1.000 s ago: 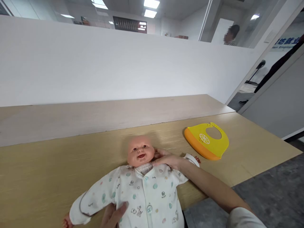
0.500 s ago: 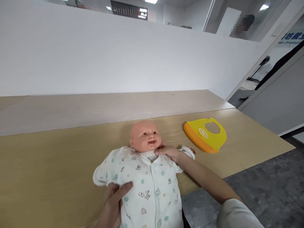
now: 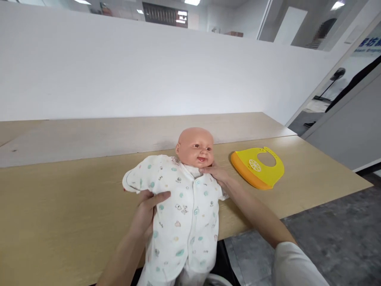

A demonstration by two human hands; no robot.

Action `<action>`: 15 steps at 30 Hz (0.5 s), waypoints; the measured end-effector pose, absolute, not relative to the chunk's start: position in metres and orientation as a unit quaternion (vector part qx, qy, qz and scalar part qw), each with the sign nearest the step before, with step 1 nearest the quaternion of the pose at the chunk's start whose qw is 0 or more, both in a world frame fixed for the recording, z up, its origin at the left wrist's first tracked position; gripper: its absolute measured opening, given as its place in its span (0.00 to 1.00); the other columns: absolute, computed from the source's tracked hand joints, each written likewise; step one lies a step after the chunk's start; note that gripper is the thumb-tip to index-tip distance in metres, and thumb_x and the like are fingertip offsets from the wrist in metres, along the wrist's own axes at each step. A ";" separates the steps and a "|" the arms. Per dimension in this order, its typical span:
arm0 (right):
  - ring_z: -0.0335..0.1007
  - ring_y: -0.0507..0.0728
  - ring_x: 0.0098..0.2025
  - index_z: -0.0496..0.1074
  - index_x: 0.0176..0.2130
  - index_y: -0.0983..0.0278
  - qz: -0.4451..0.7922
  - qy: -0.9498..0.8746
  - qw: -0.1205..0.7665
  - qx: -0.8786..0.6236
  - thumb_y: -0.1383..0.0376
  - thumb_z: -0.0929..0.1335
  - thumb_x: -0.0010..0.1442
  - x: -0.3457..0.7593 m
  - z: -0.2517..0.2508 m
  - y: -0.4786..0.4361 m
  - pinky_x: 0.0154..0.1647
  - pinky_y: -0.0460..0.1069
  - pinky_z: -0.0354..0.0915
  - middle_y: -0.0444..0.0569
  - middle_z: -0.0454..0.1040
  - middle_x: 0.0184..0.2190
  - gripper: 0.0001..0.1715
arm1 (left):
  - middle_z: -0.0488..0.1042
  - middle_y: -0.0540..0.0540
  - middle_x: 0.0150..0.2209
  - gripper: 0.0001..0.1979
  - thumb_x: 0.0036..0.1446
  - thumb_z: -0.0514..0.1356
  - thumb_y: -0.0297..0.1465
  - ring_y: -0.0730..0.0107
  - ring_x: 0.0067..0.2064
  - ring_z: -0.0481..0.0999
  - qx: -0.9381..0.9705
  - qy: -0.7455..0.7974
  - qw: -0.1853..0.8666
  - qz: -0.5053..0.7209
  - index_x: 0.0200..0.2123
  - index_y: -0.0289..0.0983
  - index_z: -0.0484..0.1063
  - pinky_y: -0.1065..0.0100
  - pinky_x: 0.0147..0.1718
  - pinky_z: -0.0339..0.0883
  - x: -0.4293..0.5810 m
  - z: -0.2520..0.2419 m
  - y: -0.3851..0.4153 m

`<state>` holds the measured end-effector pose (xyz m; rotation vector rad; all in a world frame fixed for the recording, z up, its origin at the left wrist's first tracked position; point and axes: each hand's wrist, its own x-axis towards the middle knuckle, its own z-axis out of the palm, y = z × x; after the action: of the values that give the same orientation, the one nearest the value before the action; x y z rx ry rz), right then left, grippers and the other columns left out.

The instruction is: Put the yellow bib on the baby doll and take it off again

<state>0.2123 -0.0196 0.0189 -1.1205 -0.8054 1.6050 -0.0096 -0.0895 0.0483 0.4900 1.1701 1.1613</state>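
Vinyl baby doll (image 3: pixel 195 149) in a white printed romper (image 3: pixel 184 214) is laid on the wooden tabletop (image 3: pixel 300 186), its side gripped by the fingers (image 3: pixel 157 196) of the left hand (image 3: pixel 144 210), the right hand (image 3: pixel 216 172) curled against its neck, grip indeterminable, an orange-rimmed yellow silicone bib (image 3: pixel 250 169) lying nearby.

At the upper right of the frame, a wall sign (image 3: pixel 369 42) seen through the glass carries a row of bold blue Chinese characters, cut off by the frame's right edge. One looks like 坊, but the others are too slanted and clipped to be sure of. Beneath them runs a thin line of smaller lettering, too blurred to read. On the white baby jacket (image 3: pixel 184 214), tiny dark printed words sit among the coloured motifs across the chest, too small to make out.
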 end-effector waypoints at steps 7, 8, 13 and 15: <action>0.72 0.60 0.51 0.68 0.48 0.63 0.631 -0.387 0.516 -0.432 0.70 0.79 0.36 0.208 0.040 0.017 0.50 0.54 0.72 0.51 0.75 0.47 0.39 | 0.78 0.46 0.25 0.16 0.28 0.72 0.22 0.59 0.26 0.77 0.240 0.491 0.634 0.548 0.25 0.33 0.72 0.63 0.25 0.73 -0.005 0.062 -0.052; 0.72 0.60 0.50 0.68 0.48 0.63 0.629 -0.392 0.519 -0.427 0.69 0.79 0.37 0.207 0.042 0.023 0.50 0.53 0.72 0.51 0.75 0.47 0.39 | 0.78 0.47 0.24 0.15 0.29 0.71 0.22 0.60 0.25 0.77 0.244 0.487 0.634 0.549 0.24 0.33 0.72 0.64 0.25 0.73 -0.005 0.063 -0.046; 0.73 0.58 0.43 0.69 0.48 0.64 0.636 -0.424 0.517 -0.385 0.67 0.78 0.38 0.207 0.041 0.059 0.44 0.51 0.71 0.49 0.76 0.41 0.36 | 0.76 0.47 0.22 0.12 0.32 0.69 0.22 0.61 0.25 0.76 0.262 0.464 0.627 0.569 0.25 0.32 0.74 0.64 0.27 0.73 -0.004 0.063 -0.020; 0.73 0.56 0.40 0.69 0.47 0.64 0.646 -0.442 0.513 -0.352 0.66 0.77 0.39 0.207 0.037 0.073 0.43 0.50 0.70 0.47 0.77 0.40 0.33 | 0.76 0.46 0.23 0.12 0.33 0.68 0.23 0.59 0.27 0.77 0.257 0.465 0.630 0.566 0.27 0.32 0.74 0.63 0.28 0.73 -0.004 0.063 -0.010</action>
<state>0.2067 0.0733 0.0374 -0.8474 -1.0621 1.5528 -0.0040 -0.0101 0.0632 0.5885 1.0652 1.2968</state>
